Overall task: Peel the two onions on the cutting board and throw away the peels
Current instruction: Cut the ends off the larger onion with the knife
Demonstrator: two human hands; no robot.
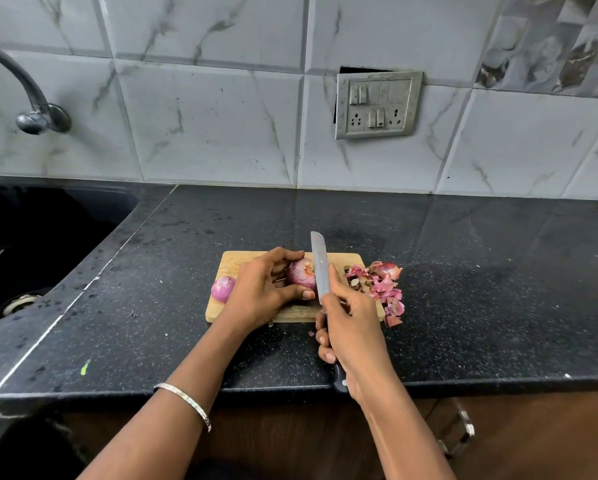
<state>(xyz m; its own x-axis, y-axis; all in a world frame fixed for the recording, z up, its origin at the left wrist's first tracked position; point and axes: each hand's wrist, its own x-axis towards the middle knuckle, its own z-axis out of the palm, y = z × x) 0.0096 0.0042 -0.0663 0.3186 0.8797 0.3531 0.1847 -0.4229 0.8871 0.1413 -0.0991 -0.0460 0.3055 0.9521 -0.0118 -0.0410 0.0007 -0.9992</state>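
The small pale wooden cutting board [231, 263] sits near the front edge of the speckled black granite counter [481, 271], the dark sink [31, 244] dropping away on the left and counter stretching wide on the right. The left hand [259, 292] curls fingers and thumb round a glossy purple onion [301, 276], root end facing the blade. The right hand [353, 327] wraps the black handle of the steel knife [320, 268], forefinger along the spine, its long axis pointing towards the wall. A smaller purple onion [222, 288] rests at the board's left edge; papery pink peels [382, 285] spill over its right edge.
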